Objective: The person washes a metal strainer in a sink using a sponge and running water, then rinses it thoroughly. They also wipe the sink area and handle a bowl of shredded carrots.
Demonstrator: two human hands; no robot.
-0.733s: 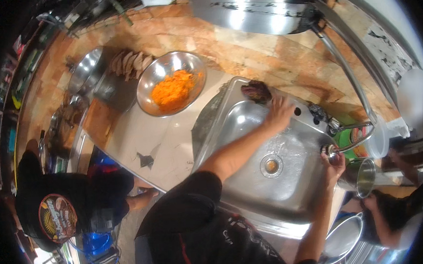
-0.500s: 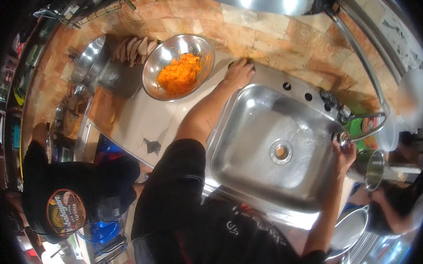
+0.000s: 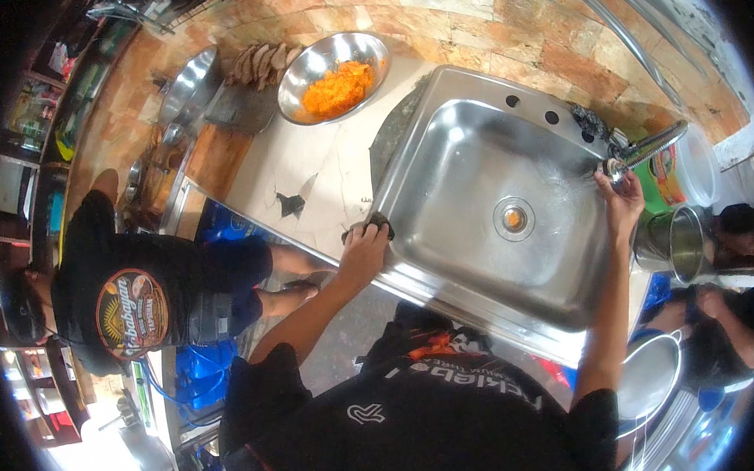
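Left hand [image 3: 363, 251] has moved since the earlier frame: it was at the far left corner of the sink, now it's down at the near left rim. Right hand [image 3: 621, 204] hasn't left the tap end.

Left hand: fingers curled down over a small dark cloth [image 3: 375, 224], pressing it flat where the sink [image 3: 441, 160] rim meets the bench [image 3: 306, 184]. Closed on the cloth, palm down, probably so the pad bears on the rim edge.

Right hand: raised at the right side of the basin, fingers closed around the tip of the chrome faucet spout [image 3: 645, 149]. Grip looks light, fingertips only. Can't tell if water is running.

Basin: stainless, looks wet, drain [image 3: 513, 219] in the middle, nothing in it.

Outward from there:
- metal bowl [image 3: 334, 76] of orange shredded food, far left of the sink on the bench, well apart from both hands
- sliced brown pieces [image 3: 257, 61] just left of the bowl
- metal cups [image 3: 680, 241] right of the sink, near the right hand
- white tub [image 3: 689, 168] behind the spout
- another person in a black shirt [image 3: 133, 291] at far left, not touching anything here
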